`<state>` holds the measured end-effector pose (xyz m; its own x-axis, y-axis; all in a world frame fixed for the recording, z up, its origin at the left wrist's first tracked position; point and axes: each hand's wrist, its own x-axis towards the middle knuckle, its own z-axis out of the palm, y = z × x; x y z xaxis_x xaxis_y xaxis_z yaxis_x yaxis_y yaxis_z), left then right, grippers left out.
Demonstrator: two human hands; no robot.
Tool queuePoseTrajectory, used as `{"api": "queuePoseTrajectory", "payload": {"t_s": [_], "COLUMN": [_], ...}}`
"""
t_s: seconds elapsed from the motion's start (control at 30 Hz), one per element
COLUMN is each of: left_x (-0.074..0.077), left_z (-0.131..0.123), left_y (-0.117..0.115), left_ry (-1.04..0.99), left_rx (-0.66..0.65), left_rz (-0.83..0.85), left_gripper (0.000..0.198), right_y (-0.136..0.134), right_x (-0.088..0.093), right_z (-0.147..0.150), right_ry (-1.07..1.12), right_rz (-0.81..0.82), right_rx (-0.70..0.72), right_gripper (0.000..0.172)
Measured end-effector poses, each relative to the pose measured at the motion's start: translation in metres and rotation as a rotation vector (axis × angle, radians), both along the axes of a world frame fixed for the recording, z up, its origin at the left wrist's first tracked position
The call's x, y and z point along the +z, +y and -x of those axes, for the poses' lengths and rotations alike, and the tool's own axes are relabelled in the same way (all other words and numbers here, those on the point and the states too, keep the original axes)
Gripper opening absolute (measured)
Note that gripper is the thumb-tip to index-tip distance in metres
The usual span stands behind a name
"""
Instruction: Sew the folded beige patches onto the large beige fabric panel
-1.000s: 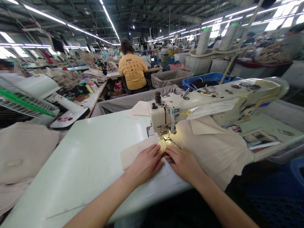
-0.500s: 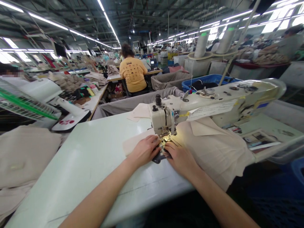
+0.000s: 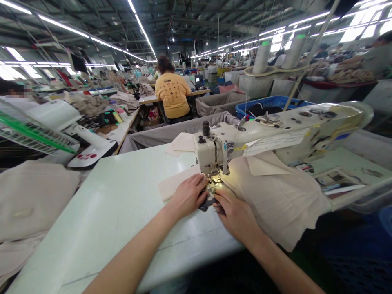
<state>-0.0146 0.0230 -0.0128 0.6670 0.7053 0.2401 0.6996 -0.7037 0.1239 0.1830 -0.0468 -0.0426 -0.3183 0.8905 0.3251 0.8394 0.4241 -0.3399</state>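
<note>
The sewing machine [image 3: 211, 153] stands on the pale table, its lamp lighting the needle area. My left hand [image 3: 190, 194] lies over a beige fabric piece [image 3: 171, 183] left of the presser foot [image 3: 216, 178]. Its fingers are bent close together, holding the fabric down beside the foot. On the right, my right hand [image 3: 235, 212] has curled fingers and pinches the near edge of the work just in front of the foot; its fingertips are partly hidden. A wide beige cloth [image 3: 284, 196] spreads right of the needle, under the machine arm, and hangs over the table's front edge.
More beige fabric [image 3: 33, 200] is piled at the left. A white fan [image 3: 52, 122] stands beyond it. Thread cones [image 3: 261, 59] rise behind the machine, near a blue basket [image 3: 260, 104]. A co-worker in a yellow shirt [image 3: 172, 96] sits ahead.
My right hand has shifted slightly toward me and opened a small gap from the presser foot. My left hand stays nearly in place. The view has moved a little.
</note>
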Motion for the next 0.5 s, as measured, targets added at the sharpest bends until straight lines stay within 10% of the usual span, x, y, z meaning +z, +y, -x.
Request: {"api": "queuePoseTrajectory", "payload": {"t_s": [0.5], "left_x": [-0.0104], "left_z": [0.0005], "left_y": [-0.001], "left_ry": [-0.036], "left_rx": [0.026], "left_rz": [-0.004], "left_gripper": [0.038], "right_y": [-0.0012], "right_x": [-0.0058], "right_z": [0.001], "right_ry": [-0.012], "right_rz": [-0.054], "right_rx": [-0.007], "right_gripper": [0.031]}}
